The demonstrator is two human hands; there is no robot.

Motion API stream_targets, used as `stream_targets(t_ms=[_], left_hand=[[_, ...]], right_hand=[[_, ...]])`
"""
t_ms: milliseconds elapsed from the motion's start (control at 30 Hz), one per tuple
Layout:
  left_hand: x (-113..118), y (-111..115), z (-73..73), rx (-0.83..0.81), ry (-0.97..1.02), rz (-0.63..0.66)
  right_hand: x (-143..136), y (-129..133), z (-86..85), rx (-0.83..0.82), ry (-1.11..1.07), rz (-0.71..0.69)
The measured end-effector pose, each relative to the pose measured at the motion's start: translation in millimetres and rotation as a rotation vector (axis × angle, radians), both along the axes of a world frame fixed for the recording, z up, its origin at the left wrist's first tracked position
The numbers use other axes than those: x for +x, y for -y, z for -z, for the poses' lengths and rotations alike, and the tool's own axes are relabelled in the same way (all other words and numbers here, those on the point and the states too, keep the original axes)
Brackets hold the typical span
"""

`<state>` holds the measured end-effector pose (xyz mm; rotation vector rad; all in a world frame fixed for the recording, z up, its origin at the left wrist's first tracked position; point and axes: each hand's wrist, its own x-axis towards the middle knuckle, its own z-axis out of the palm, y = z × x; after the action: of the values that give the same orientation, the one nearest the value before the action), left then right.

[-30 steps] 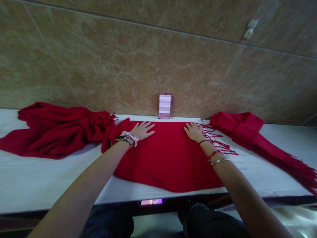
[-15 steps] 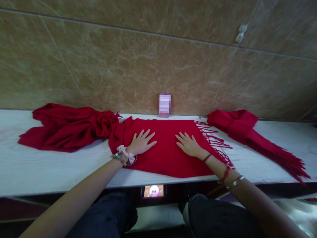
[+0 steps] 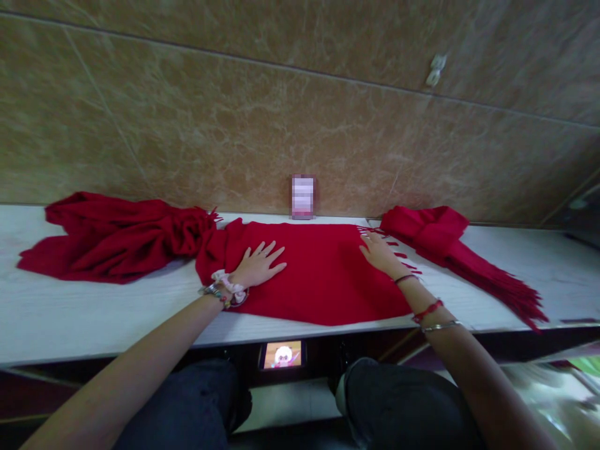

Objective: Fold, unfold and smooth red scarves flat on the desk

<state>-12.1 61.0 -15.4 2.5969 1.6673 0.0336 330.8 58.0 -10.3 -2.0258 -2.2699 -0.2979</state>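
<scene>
A red fringed scarf [image 3: 319, 281] lies across the white tabletop, its middle spread flat and its left part bunched into loose folds. My left hand [image 3: 257, 265] rests palm down on the flat cloth with fingers spread. Over the right edge, where the fringe begins, my right hand [image 3: 379, 253] touches the scarf; its fingers are extended and partly bent. Neither hand grips the cloth. To the right lies a folded red scarf [image 3: 431, 228], its fringed end trailing toward the front edge.
A small upright device with a blurred screen [image 3: 302, 197] leans against the brown tiled wall [image 3: 234, 125]. Below the front edge of the white tabletop [image 3: 117, 319], a phone [image 3: 282, 355] shows a cartoon picture. A small white fixture [image 3: 436, 70] is on the wall.
My right hand has slid right across the cloth to the fringed edge. My left hand stays on the scarf. The whole view has shifted slightly.
</scene>
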Motion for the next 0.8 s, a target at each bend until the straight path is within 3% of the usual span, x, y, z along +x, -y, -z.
stream_targets(t_ms=[100, 167, 300, 400, 467, 533, 633, 700, 800], left_hand=[[-4, -1, 0.9, -0.004, -0.007, 0.005], [-6, -2, 1.2, -0.003, -0.008, 0.011], [-7, -2, 1.2, 0.005, -0.010, 0.018], [-6, -1, -0.3, 0.001, -0.015, 0.010], [-5, 1, -1.7, 0.002, -0.021, 0.006], [-4, 4, -2.9, 0.046, -0.035, 0.019], [-3, 10, -2.2, 0.141, -0.037, 0.066], [-2, 13, 0.0, 0.113, -0.021, 0.071], [-1, 16, 3.5, 0.029, -0.012, 0.061]], right_hand=[[-16, -9, 7.7, -0.128, -0.027, -0.144], [-11, -10, 12.5, -0.165, -0.030, -0.069], [25, -4, 11.2, -0.112, -0.013, 0.186], [41, 4, 1.6, -0.053, 0.014, 0.256], [34, 8, -4.9, -0.013, 0.028, 0.262], [15, 14, -8.2, 0.000, 0.011, 0.188], [-22, 27, -5.4, -0.078, -0.057, -0.076], [-39, 34, 0.4, -0.169, -0.067, -0.215], [-34, 39, 10.9, -0.223, 0.001, -0.218]])
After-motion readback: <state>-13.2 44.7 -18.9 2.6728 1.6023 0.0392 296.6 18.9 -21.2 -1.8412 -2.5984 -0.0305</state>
